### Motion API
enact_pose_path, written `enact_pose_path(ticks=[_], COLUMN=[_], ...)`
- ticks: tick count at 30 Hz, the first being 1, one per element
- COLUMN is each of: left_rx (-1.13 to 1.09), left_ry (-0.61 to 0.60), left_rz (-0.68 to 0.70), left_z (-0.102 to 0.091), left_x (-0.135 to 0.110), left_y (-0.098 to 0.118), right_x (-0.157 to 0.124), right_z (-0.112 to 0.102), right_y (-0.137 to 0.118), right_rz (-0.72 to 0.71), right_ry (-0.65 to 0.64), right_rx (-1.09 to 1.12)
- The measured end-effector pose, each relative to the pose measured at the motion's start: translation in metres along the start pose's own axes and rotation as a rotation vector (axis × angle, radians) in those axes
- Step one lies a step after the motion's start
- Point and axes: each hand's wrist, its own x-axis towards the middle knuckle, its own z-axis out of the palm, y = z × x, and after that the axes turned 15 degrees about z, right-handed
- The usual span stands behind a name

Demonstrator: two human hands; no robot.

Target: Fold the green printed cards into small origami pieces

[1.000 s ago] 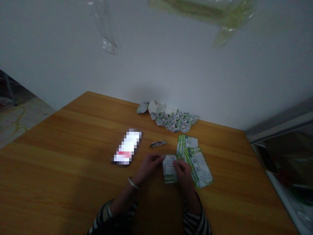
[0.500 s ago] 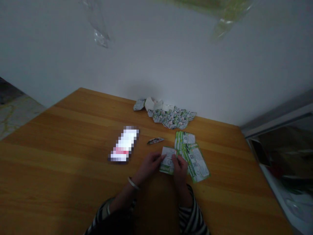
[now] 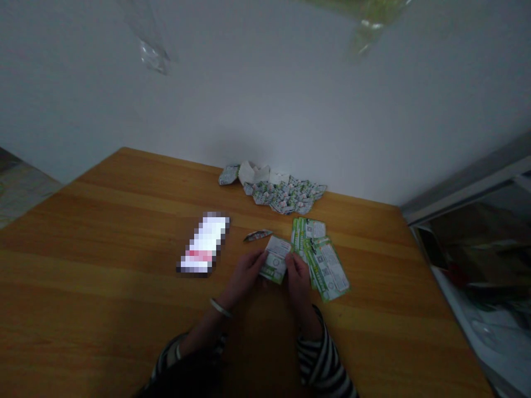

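Observation:
Both my hands hold a small green-and-white printed paper slip [image 3: 275, 260] just above the wooden table [image 3: 103, 232]. My left hand [image 3: 245, 275] pinches its left edge, and a bracelet sits on that wrist. My right hand [image 3: 297, 276] grips the slip's right lower side with closed fingers. Right beside the slip lies a fanned stack of similar green slips [image 3: 321, 255]. One small folded paper piece [image 3: 257, 235] rests just beyond my left hand.
A heap of folded paper pieces [image 3: 277, 190] lies against the white wall at the table's far edge. A phone with a lit, blurred screen [image 3: 203, 244] lies left of my hands. Clear plastic [image 3: 153, 55] hangs above. Cluttered shelving [image 3: 477, 243] stands to the right.
The slip has been lifted and turned, tilting to the right between my fingers. The view has shifted slightly, so everything sits a little further left and up.

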Motion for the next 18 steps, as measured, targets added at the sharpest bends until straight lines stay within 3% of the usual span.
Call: enact_pose_path(ticks=[3, 8, 12, 14, 16, 18], left_rx=[-0.104, -0.171, -0.019, 0.051, 0.119, 0.202], left_ry=[0.067, 0.098, 0.079, -0.021, -0.111, -0.092], left_rz=[-0.024, 0.057, 0.2, 0.316, 0.368, 0.362], left_z=[-0.008, -0.012, -0.011, -0.013, -0.014, -0.015], left_x=[0.004, 0.005, 0.002, 0.001, 0.001, 0.002], left_y=[-0.001, 0.003, 0.008, 0.007, 0.005, 0.003], right_x=[0.0, 0.003, 0.006, 0.006, 0.006, 0.006], right_z=[-0.005, -0.014, -0.016, -0.016, -0.015, -0.014], right_y=[-0.006, -0.012, -0.007, -0.006, -0.005, -0.005], right_rz=[-0.077, -0.265, -0.207, -0.152, -0.115, -0.091], right_ry=[-0.046, -0.193, -0.063, 0.007, 0.03, 0.008], right_rx=[0.001, -0.145, -0.02, 0.064, 0.123, 0.156])
